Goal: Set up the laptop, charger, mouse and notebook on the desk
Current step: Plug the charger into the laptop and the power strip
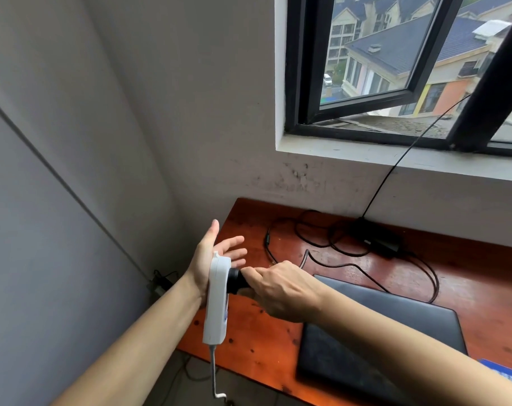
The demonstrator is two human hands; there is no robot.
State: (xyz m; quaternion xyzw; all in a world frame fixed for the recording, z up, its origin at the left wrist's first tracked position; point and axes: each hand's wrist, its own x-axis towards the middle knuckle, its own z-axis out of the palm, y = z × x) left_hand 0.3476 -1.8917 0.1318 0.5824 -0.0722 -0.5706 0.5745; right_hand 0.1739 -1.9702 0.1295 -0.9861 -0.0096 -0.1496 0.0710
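Note:
A white power strip (pixel 217 300) stands on edge in the air over the desk's left end. My left hand (pixel 216 256) backs it with straight, spread fingers and an open palm. My right hand (pixel 278 288) grips the black charger plug (pixel 236 280), which meets the strip's face. The charger brick (pixel 377 240) and its looped black cable (pixel 330 250) lie at the back of the reddish wooden desk (pixel 257 326). A closed dark laptop (pixel 377 338) lies flat under my right forearm. A blue-edged object, maybe the notebook (pixel 500 373), shows at the right edge.
The strip's white cord (pixel 213 373) hangs toward the floor. A black cable (pixel 395 168) runs from the brick up over the sill and out of the open window (pixel 395 71). Grey walls close in on the left, with a dark socket (pixel 158 284) low down.

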